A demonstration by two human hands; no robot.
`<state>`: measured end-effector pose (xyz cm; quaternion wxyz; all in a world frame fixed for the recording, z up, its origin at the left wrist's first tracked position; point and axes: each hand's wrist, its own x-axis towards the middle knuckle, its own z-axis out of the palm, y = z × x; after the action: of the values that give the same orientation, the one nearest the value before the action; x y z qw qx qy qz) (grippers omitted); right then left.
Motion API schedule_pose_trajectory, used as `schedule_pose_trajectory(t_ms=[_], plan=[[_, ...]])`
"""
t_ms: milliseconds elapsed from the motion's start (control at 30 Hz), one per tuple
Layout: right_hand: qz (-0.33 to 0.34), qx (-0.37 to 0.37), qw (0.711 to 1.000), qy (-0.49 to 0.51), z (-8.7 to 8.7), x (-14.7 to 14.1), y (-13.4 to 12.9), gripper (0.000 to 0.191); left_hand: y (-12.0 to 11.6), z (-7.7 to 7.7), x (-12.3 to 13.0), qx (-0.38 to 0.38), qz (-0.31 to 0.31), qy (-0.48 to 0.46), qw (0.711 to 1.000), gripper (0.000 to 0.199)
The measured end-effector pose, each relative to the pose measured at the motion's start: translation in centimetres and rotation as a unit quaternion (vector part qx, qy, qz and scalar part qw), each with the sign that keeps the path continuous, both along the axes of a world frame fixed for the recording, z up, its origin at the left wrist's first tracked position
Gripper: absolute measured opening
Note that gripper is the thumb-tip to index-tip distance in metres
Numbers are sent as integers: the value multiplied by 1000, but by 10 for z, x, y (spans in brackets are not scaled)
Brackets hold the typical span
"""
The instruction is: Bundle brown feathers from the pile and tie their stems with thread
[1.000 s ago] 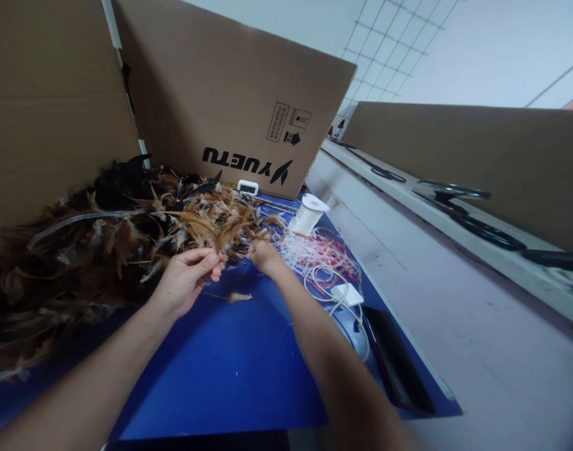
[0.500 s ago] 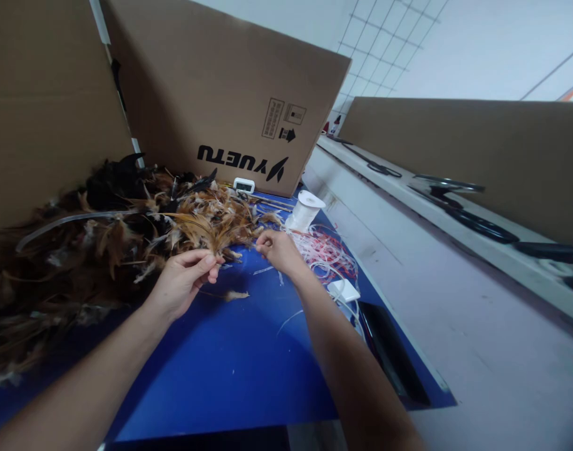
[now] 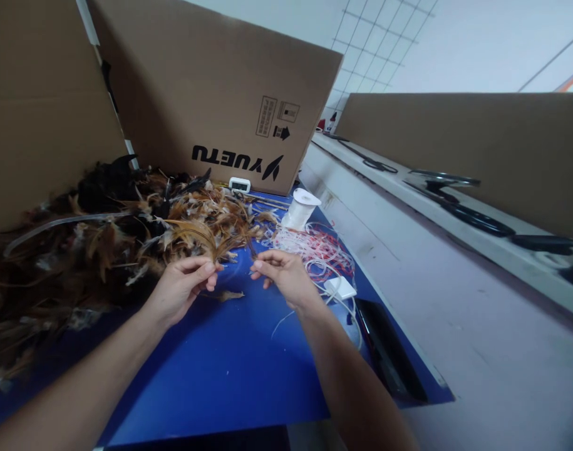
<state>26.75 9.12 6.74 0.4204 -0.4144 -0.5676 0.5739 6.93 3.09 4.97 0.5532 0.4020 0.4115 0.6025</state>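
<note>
My left hand (image 3: 187,285) pinches a small bunch of golden-brown feathers (image 3: 196,233) by the quill ends, their tips fanning up and to the left. Right of it, my right hand (image 3: 283,272) is closed, thumb against fingers, on a thin dark feather (image 3: 251,243) that points upward. A short gap separates the two hands above the blue tabletop (image 3: 211,369). Behind and left of them spreads a big heap of brown and black feathers (image 3: 112,241). One loose feather (image 3: 227,295) lies on the blue surface just below the hands.
A white spool (image 3: 300,210) stands beyond my right hand, beside tangled red and white strips (image 3: 321,247). Nearby are a white square adapter (image 3: 340,288) with a cable and a long black object (image 3: 389,351). Cardboard (image 3: 211,94) walls the back; scissors (image 3: 377,165) lie on the right ledge.
My right hand has come back toward me from the feather heap and now holds a thin feather. My left hand keeps its bunch in nearly the same place. The view shifted slightly.
</note>
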Motion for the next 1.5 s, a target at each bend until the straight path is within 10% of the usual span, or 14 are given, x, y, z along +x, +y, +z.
schedule_pose_trajectory(t_ms=[533, 1500], plan=[[64, -96, 990, 86, -10, -2, -9, 26, -2, -1, 5, -32, -26, 1, 999, 19], [-33, 29, 992, 114, -11, -22, -37, 15, -2, -11, 13, 92, -1, 164, 982, 26]])
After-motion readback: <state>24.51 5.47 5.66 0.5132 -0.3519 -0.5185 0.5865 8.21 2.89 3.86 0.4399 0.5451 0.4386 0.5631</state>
